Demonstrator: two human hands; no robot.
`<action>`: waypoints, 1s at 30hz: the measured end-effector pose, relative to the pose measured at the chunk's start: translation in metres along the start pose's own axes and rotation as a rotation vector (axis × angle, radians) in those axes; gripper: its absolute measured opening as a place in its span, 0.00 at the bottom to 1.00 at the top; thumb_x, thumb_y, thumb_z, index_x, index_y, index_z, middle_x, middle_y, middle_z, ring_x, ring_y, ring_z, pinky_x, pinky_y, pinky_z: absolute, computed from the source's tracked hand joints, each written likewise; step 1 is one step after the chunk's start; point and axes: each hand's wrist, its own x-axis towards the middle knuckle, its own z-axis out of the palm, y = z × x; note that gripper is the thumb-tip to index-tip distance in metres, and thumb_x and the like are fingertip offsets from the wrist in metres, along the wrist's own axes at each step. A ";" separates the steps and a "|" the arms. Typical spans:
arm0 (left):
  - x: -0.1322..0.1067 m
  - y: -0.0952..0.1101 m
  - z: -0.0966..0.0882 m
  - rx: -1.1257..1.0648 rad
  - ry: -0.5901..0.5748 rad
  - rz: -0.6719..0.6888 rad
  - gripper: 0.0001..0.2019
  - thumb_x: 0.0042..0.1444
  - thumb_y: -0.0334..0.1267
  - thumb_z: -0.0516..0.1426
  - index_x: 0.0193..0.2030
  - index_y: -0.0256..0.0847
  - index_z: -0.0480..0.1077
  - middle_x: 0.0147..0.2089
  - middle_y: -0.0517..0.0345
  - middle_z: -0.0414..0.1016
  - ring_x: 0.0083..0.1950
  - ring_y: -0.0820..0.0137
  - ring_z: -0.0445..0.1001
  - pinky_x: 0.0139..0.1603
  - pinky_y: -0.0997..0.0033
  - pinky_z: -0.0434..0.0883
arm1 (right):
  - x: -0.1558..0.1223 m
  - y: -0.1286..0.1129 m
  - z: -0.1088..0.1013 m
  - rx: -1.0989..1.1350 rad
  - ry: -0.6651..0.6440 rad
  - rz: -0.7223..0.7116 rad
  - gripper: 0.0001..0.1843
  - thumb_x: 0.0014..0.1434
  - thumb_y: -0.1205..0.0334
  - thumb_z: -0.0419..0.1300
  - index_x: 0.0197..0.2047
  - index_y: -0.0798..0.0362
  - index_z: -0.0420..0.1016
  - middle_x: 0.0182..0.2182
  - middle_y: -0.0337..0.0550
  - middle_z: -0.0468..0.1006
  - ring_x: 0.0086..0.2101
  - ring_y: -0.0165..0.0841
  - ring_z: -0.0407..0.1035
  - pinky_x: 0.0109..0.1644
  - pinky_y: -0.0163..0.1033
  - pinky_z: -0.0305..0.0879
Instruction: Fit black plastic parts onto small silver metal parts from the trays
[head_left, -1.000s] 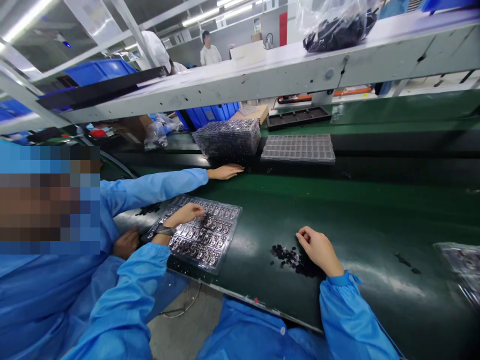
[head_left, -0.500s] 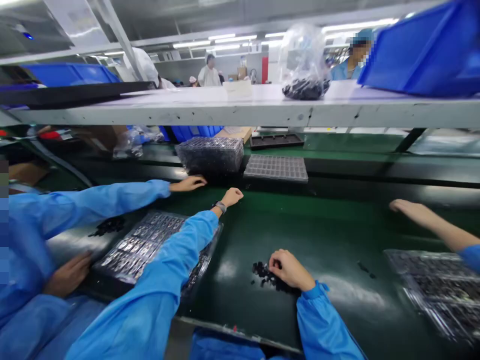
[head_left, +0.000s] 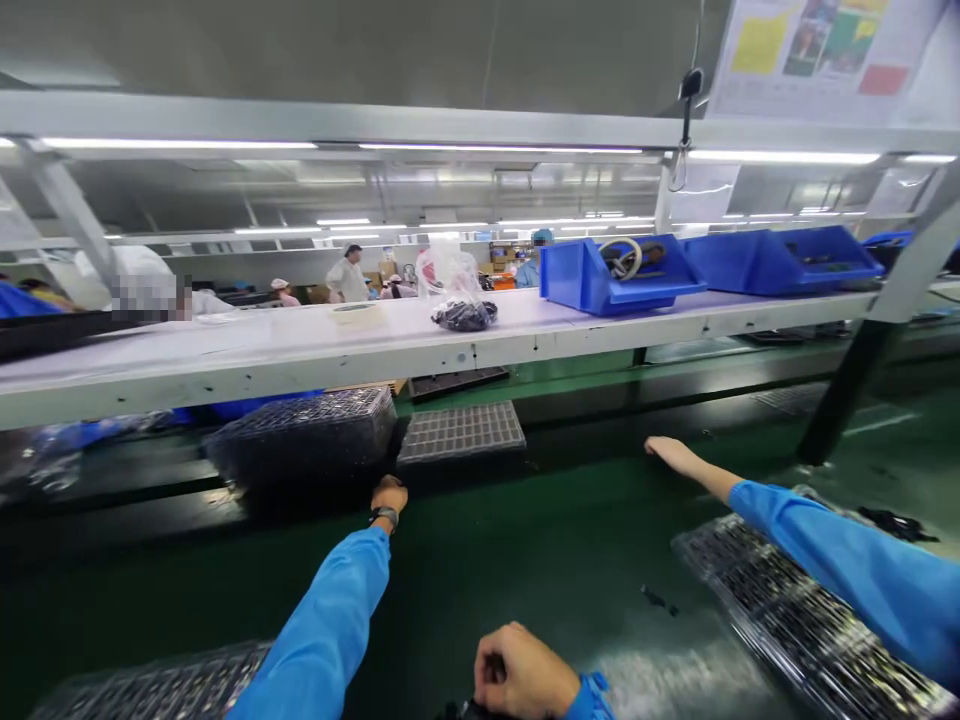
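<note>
My left hand [head_left: 388, 494], with a watch at the wrist, is stretched far forward to the foot of a tall stack of dark clear trays [head_left: 300, 432]. Its fingers curl down out of sight, so whether it grips anything does not show. Just right of it lies a single grey grid tray [head_left: 461, 432]. My right hand [head_left: 517, 672] is a closed fist low at the near edge of the green belt [head_left: 525, 540], over some small black parts that barely show. A filled parts tray [head_left: 150, 690] lies under my left sleeve.
A co-worker's arm in a blue sleeve [head_left: 825, 560] reaches in from the right, hand [head_left: 671, 453] flat on the belt, over another parts tray [head_left: 780, 610]. A white shelf [head_left: 300, 350] overhead carries a bag of black parts [head_left: 463, 312] and blue bins [head_left: 615, 275]. People work behind it.
The view has tilted up and turned right. My left hand has gone further forward to the tray stack. The left co-worker's arms are out of view, and my right fist sits lower in view.
</note>
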 end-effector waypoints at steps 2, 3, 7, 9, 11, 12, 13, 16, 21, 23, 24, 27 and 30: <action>-0.002 -0.001 0.002 -0.146 0.072 -0.123 0.11 0.62 0.43 0.61 0.41 0.36 0.71 0.40 0.48 0.76 0.45 0.59 0.77 0.48 0.57 0.72 | -0.003 -0.006 -0.002 0.083 0.046 0.048 0.06 0.41 0.73 0.63 0.24 0.53 0.75 0.19 0.30 0.71 0.24 0.27 0.67 0.29 0.29 0.59; -0.004 0.000 0.004 -0.239 0.099 -0.162 0.11 0.63 0.44 0.61 0.42 0.36 0.71 0.39 0.51 0.76 0.43 0.62 0.77 0.46 0.60 0.72 | -0.004 -0.009 -0.002 0.117 0.063 0.067 0.06 0.41 0.73 0.62 0.24 0.53 0.74 0.19 0.31 0.71 0.24 0.27 0.67 0.28 0.29 0.58; -0.029 0.009 0.016 -0.640 0.108 -0.167 0.13 0.58 0.45 0.65 0.39 0.37 0.70 0.32 0.55 0.73 0.32 0.70 0.75 0.34 0.72 0.69 | -0.004 -0.015 -0.005 0.180 0.075 0.061 0.07 0.38 0.73 0.61 0.24 0.53 0.72 0.20 0.31 0.71 0.25 0.27 0.67 0.28 0.29 0.57; -0.058 0.011 0.026 -0.829 0.074 -0.141 0.15 0.53 0.44 0.68 0.39 0.38 0.71 0.31 0.57 0.73 0.30 0.73 0.74 0.32 0.75 0.68 | -0.005 -0.013 -0.005 0.172 0.037 0.042 0.07 0.37 0.73 0.60 0.24 0.53 0.72 0.20 0.32 0.71 0.25 0.28 0.67 0.29 0.30 0.57; -0.095 0.008 0.039 -0.984 0.024 -0.119 0.17 0.48 0.43 0.70 0.40 0.38 0.72 0.33 0.56 0.74 0.29 0.75 0.73 0.30 0.77 0.68 | -0.007 -0.011 -0.003 0.156 0.015 0.022 0.07 0.38 0.73 0.59 0.24 0.53 0.71 0.21 0.32 0.72 0.26 0.28 0.66 0.30 0.31 0.58; -0.114 0.006 0.046 -1.045 -0.004 -0.114 0.18 0.46 0.43 0.71 0.40 0.38 0.73 0.33 0.56 0.75 0.29 0.75 0.73 0.29 0.77 0.68 | -0.009 -0.009 -0.002 0.153 0.014 0.004 0.08 0.38 0.72 0.58 0.25 0.53 0.72 0.22 0.33 0.72 0.26 0.28 0.66 0.31 0.31 0.59; -0.133 0.004 0.054 -1.092 -0.032 -0.112 0.19 0.43 0.43 0.72 0.39 0.38 0.74 0.33 0.55 0.75 0.28 0.75 0.73 0.28 0.76 0.68 | -0.010 -0.007 -0.002 0.154 0.015 -0.017 0.09 0.39 0.72 0.58 0.27 0.53 0.73 0.23 0.34 0.73 0.27 0.29 0.67 0.33 0.32 0.60; -0.175 -0.005 0.078 -1.208 -0.139 -0.122 0.21 0.37 0.44 0.74 0.35 0.37 0.74 0.30 0.54 0.75 0.25 0.73 0.72 0.24 0.75 0.65 | -0.010 0.001 -0.003 0.172 -0.008 -0.064 0.12 0.42 0.68 0.59 0.34 0.53 0.77 0.27 0.38 0.78 0.31 0.33 0.71 0.38 0.36 0.64; -0.202 -0.024 0.095 -1.327 -0.267 -0.143 0.22 0.36 0.43 0.75 0.36 0.39 0.73 0.26 0.59 0.72 0.24 0.74 0.71 0.23 0.76 0.62 | -0.002 0.004 -0.013 0.240 0.006 -0.059 0.12 0.51 0.55 0.64 0.37 0.53 0.78 0.29 0.44 0.81 0.30 0.38 0.75 0.39 0.41 0.69; -0.205 -0.027 0.091 -1.326 -0.276 -0.134 0.23 0.36 0.43 0.75 0.36 0.39 0.73 0.26 0.59 0.72 0.24 0.74 0.71 0.24 0.75 0.62 | 0.002 -0.003 -0.021 0.281 0.033 -0.062 0.15 0.53 0.50 0.66 0.36 0.54 0.77 0.28 0.45 0.82 0.28 0.38 0.75 0.38 0.42 0.70; -0.207 -0.027 0.087 -1.328 -0.283 -0.125 0.23 0.36 0.44 0.75 0.36 0.39 0.73 0.26 0.59 0.72 0.24 0.74 0.71 0.24 0.75 0.62 | 0.003 -0.009 -0.026 0.300 0.049 -0.064 0.16 0.53 0.49 0.67 0.35 0.54 0.77 0.28 0.46 0.83 0.28 0.37 0.76 0.37 0.42 0.71; -0.214 -0.026 0.075 -1.325 -0.301 -0.107 0.24 0.37 0.45 0.74 0.37 0.38 0.73 0.26 0.60 0.73 0.24 0.74 0.71 0.25 0.75 0.63 | 0.004 -0.026 -0.038 0.361 0.087 -0.053 0.19 0.52 0.46 0.71 0.35 0.54 0.76 0.31 0.49 0.84 0.29 0.36 0.77 0.38 0.42 0.72; -0.220 -0.025 0.070 -1.313 -0.317 -0.109 0.23 0.39 0.46 0.73 0.39 0.37 0.73 0.25 0.60 0.73 0.25 0.74 0.71 0.26 0.76 0.64 | 0.006 -0.034 -0.045 0.455 0.157 -0.043 0.19 0.50 0.48 0.73 0.36 0.54 0.76 0.32 0.48 0.85 0.30 0.36 0.78 0.39 0.42 0.73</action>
